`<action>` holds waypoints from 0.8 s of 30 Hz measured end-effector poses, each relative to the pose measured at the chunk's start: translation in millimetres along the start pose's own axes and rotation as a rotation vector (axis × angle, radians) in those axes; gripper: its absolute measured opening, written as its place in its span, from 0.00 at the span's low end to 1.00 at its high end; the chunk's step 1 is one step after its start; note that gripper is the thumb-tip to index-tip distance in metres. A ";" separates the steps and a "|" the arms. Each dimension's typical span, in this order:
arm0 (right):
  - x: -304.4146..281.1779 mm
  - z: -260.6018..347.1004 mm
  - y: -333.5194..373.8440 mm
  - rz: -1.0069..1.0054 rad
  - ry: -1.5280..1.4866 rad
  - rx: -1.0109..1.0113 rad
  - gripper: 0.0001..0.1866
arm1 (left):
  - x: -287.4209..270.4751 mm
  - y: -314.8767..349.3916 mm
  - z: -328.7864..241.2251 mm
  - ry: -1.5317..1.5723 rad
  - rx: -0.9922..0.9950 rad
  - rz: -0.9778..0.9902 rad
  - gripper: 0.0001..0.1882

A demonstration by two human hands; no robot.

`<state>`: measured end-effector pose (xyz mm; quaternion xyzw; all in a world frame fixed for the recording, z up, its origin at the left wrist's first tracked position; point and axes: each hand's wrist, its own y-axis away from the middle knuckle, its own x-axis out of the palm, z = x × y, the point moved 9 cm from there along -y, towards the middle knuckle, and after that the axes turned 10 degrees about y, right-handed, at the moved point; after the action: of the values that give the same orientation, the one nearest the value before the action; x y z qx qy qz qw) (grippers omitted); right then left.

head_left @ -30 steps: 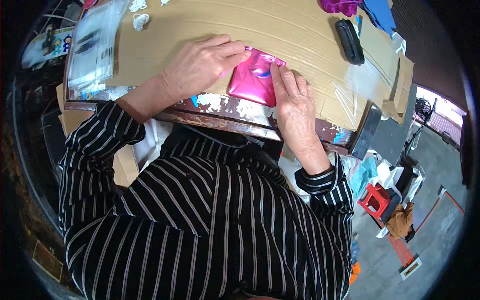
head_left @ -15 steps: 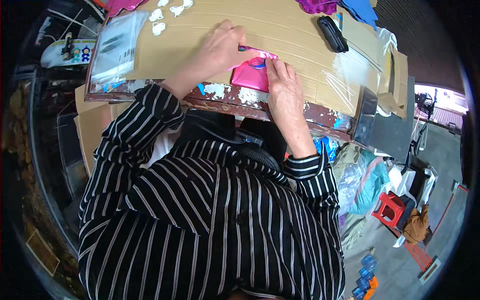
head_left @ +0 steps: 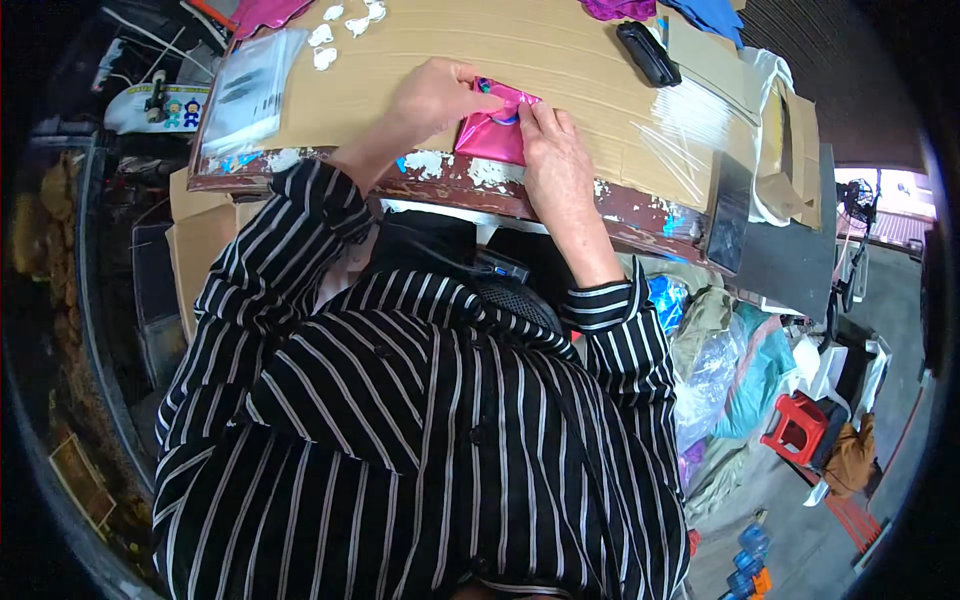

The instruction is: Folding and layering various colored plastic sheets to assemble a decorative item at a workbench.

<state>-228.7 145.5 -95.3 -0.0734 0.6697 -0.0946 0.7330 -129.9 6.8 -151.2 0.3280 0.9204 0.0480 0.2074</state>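
A shiny pink folded piece, like thin fabric or film (head_left: 490,143), lies at the near edge of the cardboard-covered table. A blue curved mark or strip shows near its upper middle. My left hand (head_left: 436,97) grips its upper left part, thumb reaching across the top and fingers curled behind. From the right, my right hand (head_left: 556,153) has its fingers bent together on the upper right edge of the pink piece. The fingertips of both hands are partly hidden, so the exact pinch is hard to see.
Clear plastic bags (head_left: 243,95) lie at the left of the table, with small white pieces (head_left: 324,59) beside them. Thin white sticks (head_left: 672,150), a black case (head_left: 648,54) and a dark phone-like slab (head_left: 728,225) are on the right. A red stool (head_left: 795,428) stands on the floor.
My left hand has come lower and nearer the pink piece's left side, its thumb now over the top. My right hand stays on the right edge. The view has shifted slightly.
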 end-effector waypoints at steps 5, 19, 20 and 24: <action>-23.6 -15.1 8.7 -0.255 -0.239 -0.031 0.21 | 3.3 31.9 -20.1 0.189 0.264 -0.205 0.12; -19.5 -50.5 19.1 -0.110 -1.467 0.602 0.06 | 47.5 124.9 -133.9 -0.699 1.094 -0.310 0.11; -17.0 -52.6 17.7 -0.095 -1.490 0.602 0.06 | 44.6 126.2 -134.8 -0.612 1.090 -0.297 0.10; -29.6 -69.1 11.8 0.050 -1.469 0.537 0.06 | 1.2 115.4 -148.0 -0.265 0.935 -0.169 0.13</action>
<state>-299.6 165.4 -75.8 0.0778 -0.0315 -0.1641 0.9829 -124.5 104.7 8.9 0.3132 0.8325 -0.4293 0.1564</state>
